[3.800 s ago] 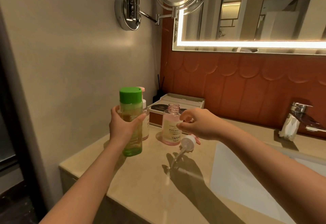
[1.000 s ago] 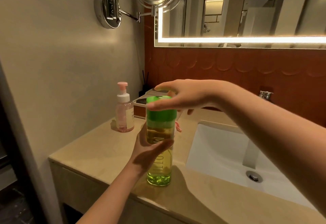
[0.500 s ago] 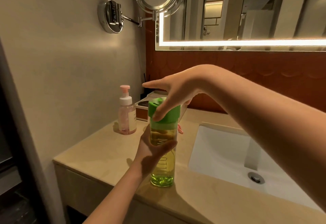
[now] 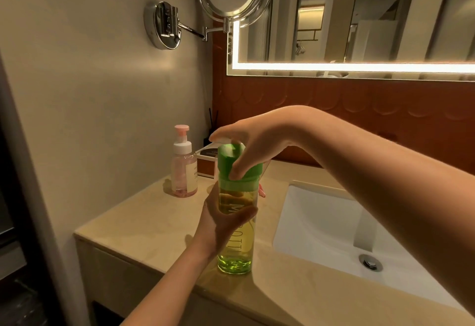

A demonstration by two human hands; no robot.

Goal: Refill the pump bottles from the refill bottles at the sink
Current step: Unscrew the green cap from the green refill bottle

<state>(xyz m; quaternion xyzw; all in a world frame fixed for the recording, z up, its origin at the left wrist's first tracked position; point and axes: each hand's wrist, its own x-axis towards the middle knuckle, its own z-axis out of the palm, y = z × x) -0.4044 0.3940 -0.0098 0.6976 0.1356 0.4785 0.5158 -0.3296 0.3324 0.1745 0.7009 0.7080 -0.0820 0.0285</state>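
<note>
Here, the bottle (image 4: pixel 235 243) was gripped upright by the left hand (image 4: pixel 221 223) at the table (image 4: pixel 154 223), beside the sink (image 4: pixel 321 223); its cap (image 4: pixel 226 161) was clasped by the curled fingers (image 4: pixel 237 169) of the right hand (image 4: pixel 257 140). The body was best kept still and only the cap turned.

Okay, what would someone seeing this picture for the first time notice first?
Dead centre, the green bottle, its body gripped by the left hand while the right hand grips its cap from above. Behind it to the left stands a pink pump bottle, and a lit mirror glows above the sink.
</note>
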